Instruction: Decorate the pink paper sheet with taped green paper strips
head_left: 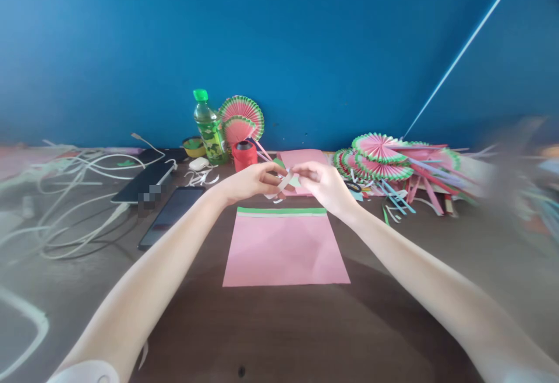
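Observation:
A short whitish strip (pixel 286 180), perhaps paper or tape, spans the small gap between my hands above the far side of the table. My left hand (pixel 255 183) has its fingertips closed at the strip's lower end. At the upper end, my right hand (pixel 322 185) pinches it between thumb and fingers. Just nearer to me lies a flat pink sheet (pixel 286 252), with a green band and a thin white band along its far edge. Partly hidden behind my hands is more pink paper (pixel 303 157).
A green-capped bottle (pixel 209 130), a red container (pixel 244 156) and pleated pink-green paper fans (pixel 242 116) stand by the blue wall. More fans (pixel 379 156) and paper strips are heaped at right. At left lie a phone (pixel 172 217), a dark tablet-like device (pixel 142 182) and tangled white cables (pixel 78 243).

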